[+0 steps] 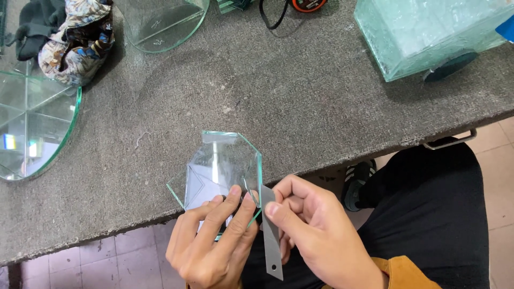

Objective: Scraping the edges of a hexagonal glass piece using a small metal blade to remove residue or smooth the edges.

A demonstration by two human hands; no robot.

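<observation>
A small clear glass piece (pixel 220 163) with cut corners and greenish edges rests partly over the front edge of the grey felt-covered table (pixel 300 96). My left hand (pixel 210 241) holds it from below, fingers spread flat on its near part. My right hand (pixel 316 230) pinches a thin grey metal blade (pixel 271 235), whose upper end touches the glass's right edge next to my left fingertips.
A large round glass pane (pixel 32 128) lies at the left, another curved pane (pixel 160 21) at the top. Patterned cloth (pixel 80 37) lies at top left. A block of stacked glass (pixel 428 32) sits at top right. My dark-trousered legs (pixel 428 214) are over tiled floor.
</observation>
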